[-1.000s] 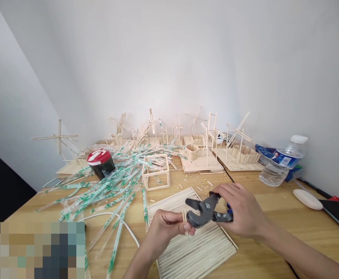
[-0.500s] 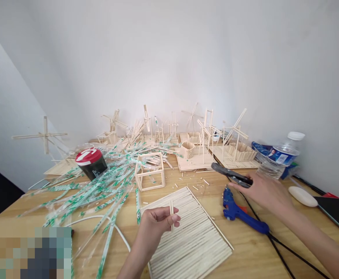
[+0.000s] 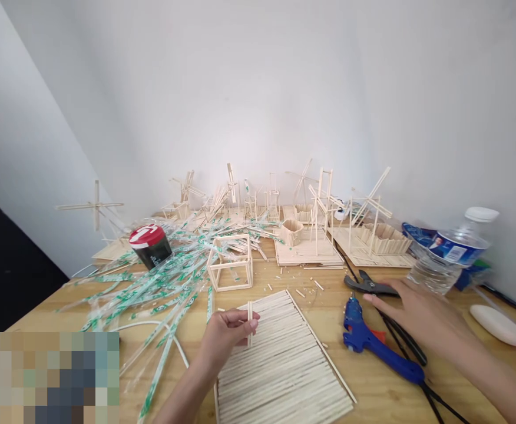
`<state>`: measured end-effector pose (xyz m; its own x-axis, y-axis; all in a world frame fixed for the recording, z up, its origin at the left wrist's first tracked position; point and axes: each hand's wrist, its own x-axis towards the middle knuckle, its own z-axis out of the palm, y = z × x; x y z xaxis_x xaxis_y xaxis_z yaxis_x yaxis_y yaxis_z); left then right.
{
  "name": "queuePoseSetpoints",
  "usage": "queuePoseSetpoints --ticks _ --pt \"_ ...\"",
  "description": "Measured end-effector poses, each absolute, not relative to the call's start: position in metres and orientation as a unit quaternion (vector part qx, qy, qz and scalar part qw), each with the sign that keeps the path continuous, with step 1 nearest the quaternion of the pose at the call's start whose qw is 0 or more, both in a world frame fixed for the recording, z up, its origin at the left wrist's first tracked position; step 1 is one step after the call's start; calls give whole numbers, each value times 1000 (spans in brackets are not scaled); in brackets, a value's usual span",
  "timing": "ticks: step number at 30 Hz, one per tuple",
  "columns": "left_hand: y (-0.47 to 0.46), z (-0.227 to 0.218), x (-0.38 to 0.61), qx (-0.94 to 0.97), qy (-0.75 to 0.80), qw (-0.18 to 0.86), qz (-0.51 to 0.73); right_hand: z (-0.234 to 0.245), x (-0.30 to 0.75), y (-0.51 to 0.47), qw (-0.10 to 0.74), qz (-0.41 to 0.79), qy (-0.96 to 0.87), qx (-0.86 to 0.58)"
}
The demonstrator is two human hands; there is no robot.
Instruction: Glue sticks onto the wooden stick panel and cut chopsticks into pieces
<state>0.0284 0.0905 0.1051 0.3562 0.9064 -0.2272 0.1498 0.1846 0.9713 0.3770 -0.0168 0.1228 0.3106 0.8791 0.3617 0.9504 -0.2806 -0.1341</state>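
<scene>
We see a pale wall (image 3: 258, 88) filling the upper half of the frame and a wooden table (image 3: 381, 406) spreading across the lower half. At left of centre we have a heap of green-and-clear wrappers (image 3: 178, 268). A row of stick models (image 3: 311, 250) stands along the back, some with crossed blades. The slatted panel (image 3: 280, 365) lies flat at bottom centre.

Our right hand (image 3: 406, 303) is at the right of the frame, partly open, thumb stretched leftward and fingers over the handles of the dark cutters (image 3: 368, 287), which rest on the table; we cannot tell whether it grips them. Our left hand (image 3: 234, 328), low centre, is closed to a pinch, thumb against fingers.

At far right we notice a water bottle (image 3: 455, 247), and in the lower right a blue glue gun (image 3: 384, 352), just below the cutters. An open cube frame (image 3: 234, 288) sits above the left hand, and a red-lidded tub (image 3: 152, 247) tilts at the left. Smallest are the short thin sticks (image 3: 250, 309), held nearly upright in that pinch over the panel's upper left edge, and scattered scraps (image 3: 318, 285) near the centre.
</scene>
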Motion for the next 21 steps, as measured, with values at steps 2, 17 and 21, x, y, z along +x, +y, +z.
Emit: queuePoseSetpoints --ticks 2,17,21 --pt "92 110 32 567 469 604 306 124 374 -20 154 -44 -604 -781" --pt "118 118 40 562 463 612 307 135 353 -7 136 43 -644 -752" --pt "123 109 37 529 446 643 329 154 308 38 78 30 -721 -688"
